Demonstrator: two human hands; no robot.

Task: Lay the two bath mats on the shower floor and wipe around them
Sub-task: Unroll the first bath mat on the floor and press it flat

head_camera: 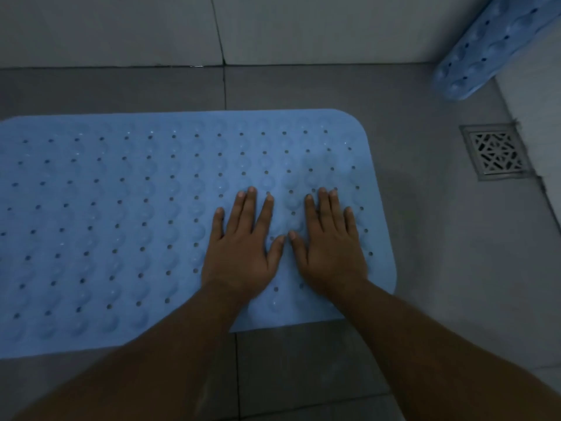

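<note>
- Under both palms, a blue bath mat (121,223) lies flat on the shower floor (425,238).
- Left hand (243,253) and right hand (331,250) press it, fingers spread, holding nothing.
- Beyond the right hand, a second mat (485,47) leans against the wall.

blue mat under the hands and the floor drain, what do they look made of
Blue mat: looks like soft rubber or PVC, matte, with moulded bumps and punched holes. Floor drain: looks like metal, probably stainless steel, dull silver, with a cut lattice grate.

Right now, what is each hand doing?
Left hand: open, flat on the blue mat, holding nothing.
Right hand: open, flat on the mat, holding nothing.
</note>
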